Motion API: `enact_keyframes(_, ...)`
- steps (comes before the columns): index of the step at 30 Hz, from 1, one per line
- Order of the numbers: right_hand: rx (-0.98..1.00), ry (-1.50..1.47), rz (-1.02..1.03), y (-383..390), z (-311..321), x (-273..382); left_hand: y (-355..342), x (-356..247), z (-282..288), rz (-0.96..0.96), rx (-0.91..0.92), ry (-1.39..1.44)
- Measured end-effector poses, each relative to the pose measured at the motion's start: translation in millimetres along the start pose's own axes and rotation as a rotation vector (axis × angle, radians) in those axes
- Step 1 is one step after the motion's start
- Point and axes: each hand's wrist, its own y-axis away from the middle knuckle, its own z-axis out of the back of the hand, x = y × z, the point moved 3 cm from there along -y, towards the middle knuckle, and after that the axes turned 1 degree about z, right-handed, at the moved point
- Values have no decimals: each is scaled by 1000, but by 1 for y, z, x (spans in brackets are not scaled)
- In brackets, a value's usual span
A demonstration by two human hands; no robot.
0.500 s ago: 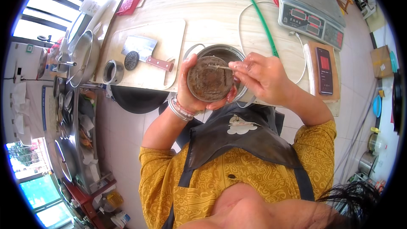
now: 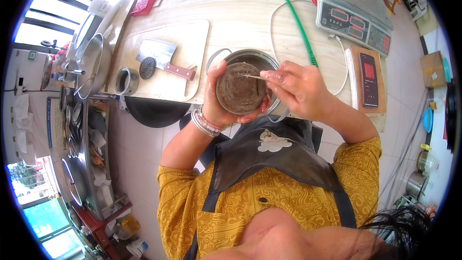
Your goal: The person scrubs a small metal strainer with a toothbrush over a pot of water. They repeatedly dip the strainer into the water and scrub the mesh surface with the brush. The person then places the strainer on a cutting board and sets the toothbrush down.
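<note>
My left hand (image 2: 214, 101) is wrapped round a round, grimy brown disc-shaped piece (image 2: 240, 94), its flat face turned up. A thin stick-like tool (image 2: 251, 76) is pinched between the thumb and fingers of my right hand (image 2: 302, 89). Its tip lies against the upper part of the disc's face. Both hands are over a metal pot (image 2: 260, 57) at the table's near edge; the disc hides much of its inside. To the left, a cleaver (image 2: 161, 53) with a wooden handle, a perforated black disc (image 2: 147, 68) and a metal ring (image 2: 126, 81) lie on a cutting board (image 2: 195, 41).
A digital scale (image 2: 353, 19) stands at the far right, with a phone (image 2: 368, 79) on a wooden board nearer. A green-handled swatter (image 2: 298, 24) and a white cable lie behind the pot. Metal basins (image 2: 96, 62) stand left; a black wok (image 2: 156, 110) sits below the table edge.
The brown disc has shifted slightly to the right and tilted a little in my left hand. The stick's tip still touches its upper part; my right hand has barely moved.
</note>
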Motion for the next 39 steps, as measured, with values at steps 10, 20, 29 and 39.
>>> enact_keyframes(10, -7, -31, 5, 0, -2, -2, 0, -2, 1, 6, 19, 25)
enact_keyframes(20, -47, -35, 8, 2, -4, -7, -1, -2, 4, 16, 29, 26)
enact_keyframes(29, -80, 44, -1, -2, -4, -4, 0, -4, 5, 3, -26, 13)
enact_keyframes(39, 0, 11, 24, -2, 0, 2, 0, -3, 4, -6, 0, -67)
